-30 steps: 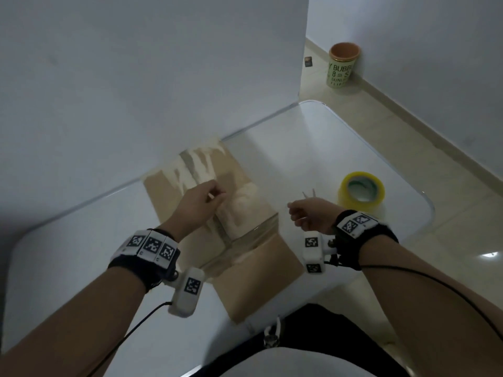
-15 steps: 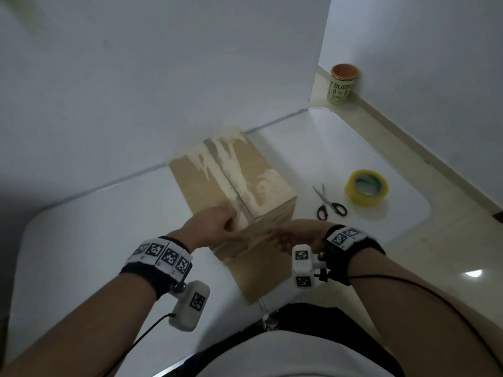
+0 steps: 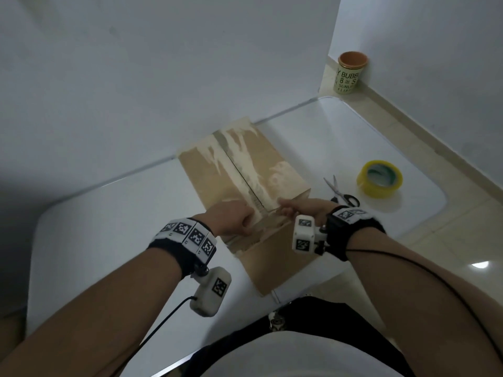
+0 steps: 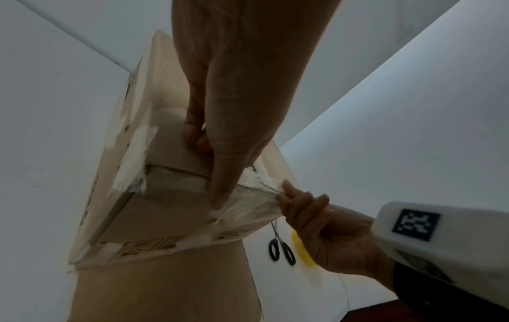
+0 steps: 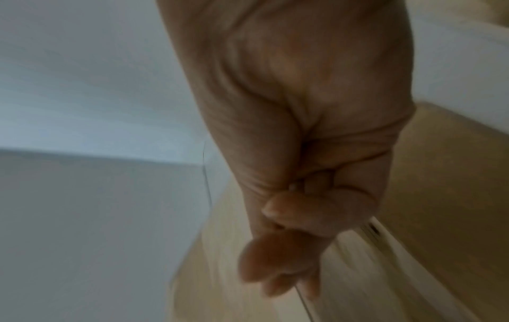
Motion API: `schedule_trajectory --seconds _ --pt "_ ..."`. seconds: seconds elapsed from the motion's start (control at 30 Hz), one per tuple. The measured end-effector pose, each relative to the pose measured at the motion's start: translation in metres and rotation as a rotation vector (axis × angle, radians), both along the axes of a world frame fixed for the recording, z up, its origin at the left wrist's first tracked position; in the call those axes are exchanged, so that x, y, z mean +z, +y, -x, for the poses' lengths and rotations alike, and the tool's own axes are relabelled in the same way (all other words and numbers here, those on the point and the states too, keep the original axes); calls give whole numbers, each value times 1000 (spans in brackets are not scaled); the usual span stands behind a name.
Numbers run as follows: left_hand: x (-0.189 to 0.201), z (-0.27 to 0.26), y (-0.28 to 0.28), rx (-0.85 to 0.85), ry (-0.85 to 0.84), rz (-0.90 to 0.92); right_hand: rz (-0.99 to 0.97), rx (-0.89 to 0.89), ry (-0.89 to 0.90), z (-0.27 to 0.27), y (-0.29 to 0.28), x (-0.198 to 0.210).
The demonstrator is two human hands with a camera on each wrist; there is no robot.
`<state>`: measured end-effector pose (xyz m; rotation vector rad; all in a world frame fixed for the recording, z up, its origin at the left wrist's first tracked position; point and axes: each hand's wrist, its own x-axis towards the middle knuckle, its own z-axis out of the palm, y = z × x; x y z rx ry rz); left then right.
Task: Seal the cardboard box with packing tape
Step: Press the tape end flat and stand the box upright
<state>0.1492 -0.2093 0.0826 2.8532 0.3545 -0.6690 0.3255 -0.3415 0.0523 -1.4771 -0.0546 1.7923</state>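
A brown cardboard box (image 3: pixel 212 172) stands on the white table (image 3: pixel 109 227) with its top flaps closed along a middle seam. My left hand (image 3: pixel 236 219) rests on the near top edge, its thumb (image 4: pixel 217 191) pressing a clear tape strip (image 4: pixel 253 196) down over the front face. My right hand (image 3: pixel 284 208) pinches the strip's free end just right of the seam, also seen in the left wrist view as right hand (image 4: pixel 297 200). In the blurred right wrist view the right hand's fingers (image 5: pixel 289 239) are curled against the box (image 5: pixel 440 174).
A yellow tape roll (image 3: pixel 379 179) and black-handled scissors (image 3: pixel 341 193) lie on the table right of the box. A wall stands close behind the box. A cup (image 3: pixel 349 72) sits on the floor by the far wall. The table's near edge is at my waist.
Both hands came from the box top and its right side to the near top edge. The clear tape strip now lies over that edge and down the front face.
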Motion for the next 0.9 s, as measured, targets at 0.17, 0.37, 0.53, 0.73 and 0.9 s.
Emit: schedule_trajectory --seconds 0.17,0.37,0.53,0.73,0.9 --pt "0 -3 2 -39 19 -8 11 -255 -72 -43 -19 -2" --pt "14 -28 -5 -49 126 -29 -53 -354 -159 -36 -17 -12" --pt "13 -71 -18 50 -3 71 -92 -274 -328 -35 -19 0" --pt "8 -76 -9 30 31 159 -32 187 -806 -48 -15 16" --pt "6 -78 -9 22 49 155 65 526 -1216 -53 -4 25"
